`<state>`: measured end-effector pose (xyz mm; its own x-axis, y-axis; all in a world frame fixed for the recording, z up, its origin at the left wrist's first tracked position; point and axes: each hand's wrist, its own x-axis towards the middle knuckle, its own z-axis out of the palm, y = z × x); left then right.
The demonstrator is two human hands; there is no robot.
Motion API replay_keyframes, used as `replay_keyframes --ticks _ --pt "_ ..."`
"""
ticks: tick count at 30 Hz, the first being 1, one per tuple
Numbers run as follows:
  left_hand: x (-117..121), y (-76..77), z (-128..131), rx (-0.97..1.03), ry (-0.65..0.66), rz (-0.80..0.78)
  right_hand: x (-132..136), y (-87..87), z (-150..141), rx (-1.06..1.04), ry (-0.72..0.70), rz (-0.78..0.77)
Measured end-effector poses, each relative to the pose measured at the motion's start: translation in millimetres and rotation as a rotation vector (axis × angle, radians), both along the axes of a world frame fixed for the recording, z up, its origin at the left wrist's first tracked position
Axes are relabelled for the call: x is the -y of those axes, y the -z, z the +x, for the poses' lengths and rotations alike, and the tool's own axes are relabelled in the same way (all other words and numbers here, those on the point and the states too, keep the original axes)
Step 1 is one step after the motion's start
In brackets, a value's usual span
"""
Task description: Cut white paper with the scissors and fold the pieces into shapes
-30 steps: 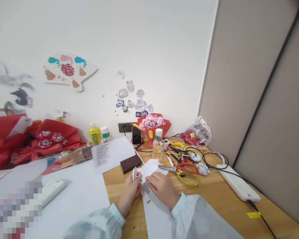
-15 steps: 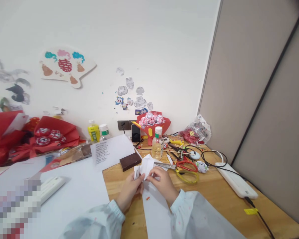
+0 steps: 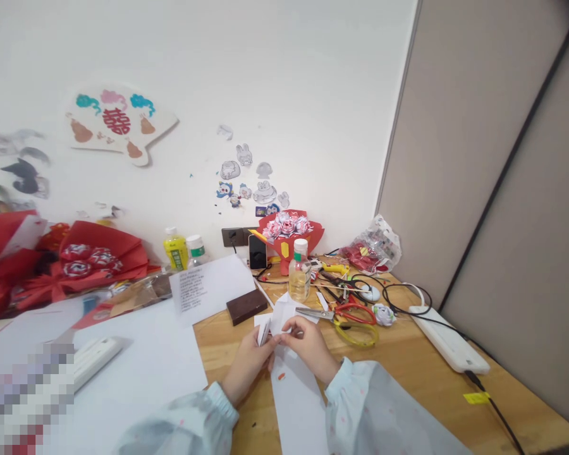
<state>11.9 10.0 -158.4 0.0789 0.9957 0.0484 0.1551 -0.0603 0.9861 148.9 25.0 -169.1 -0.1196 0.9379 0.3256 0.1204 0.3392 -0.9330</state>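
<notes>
Between my two hands is a folded piece of white paper (image 3: 281,311), with creased flaps sticking up. My left hand (image 3: 250,359) is closed on its left side, where narrow folded layers show between the fingers. My right hand (image 3: 309,344) pinches its lower right edge, the thumb close to my left thumb. Under my hands a long white paper strip (image 3: 298,404) lies on the table, with a small orange-red mark or bit on it. Just right of the paper lie scissors (image 3: 355,316) with red and yellow handles, blades pointing left.
Behind my hands stand a clear bottle (image 3: 299,278) and a dark brown block (image 3: 246,307). A red-wrapped flower bouquet (image 3: 289,230) is against the wall. Cables and tools clutter the back right, beside a white power strip (image 3: 450,341). Large white sheets (image 3: 146,354) cover the left.
My right fingers have shifted slightly left, closer to my left thumb. The paper's upright flap sits a little lower and more tilted. The whole view has shifted slightly.
</notes>
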Motion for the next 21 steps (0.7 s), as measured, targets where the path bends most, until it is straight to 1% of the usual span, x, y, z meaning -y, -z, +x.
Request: replay_keyframes --ticks 2,5,8,14,18,21 --pt "0.1 -0.2 0.3 -0.033 -0.009 0.020 0.2 0.3 -1.0 -0.021 -0.004 -0.022" --pt "1.2 -1.7 1.4 -0.061 -0.002 0.008 0.6 0.6 -1.9 -0.028 0.010 -0.046" --pt "1.8 -2.2 2.8 -0.035 0.015 -0.027 0.4 0.8 -0.8 0.007 0.036 -0.038" --pt "0.3 0.6 2.3 0.013 -0.022 -0.017 -0.8 0.1 0.6 -0.023 -0.018 -0.072" --pt "3.9 -3.8 2.6 -0.002 -0.052 -0.024 -2.0 2.8 -0.6 -0.081 -0.042 -0.079" --pt "6.4 -5.7 3.9 0.024 -0.033 -0.067 -2.7 6.2 -0.8 -0.090 -0.010 -0.073"
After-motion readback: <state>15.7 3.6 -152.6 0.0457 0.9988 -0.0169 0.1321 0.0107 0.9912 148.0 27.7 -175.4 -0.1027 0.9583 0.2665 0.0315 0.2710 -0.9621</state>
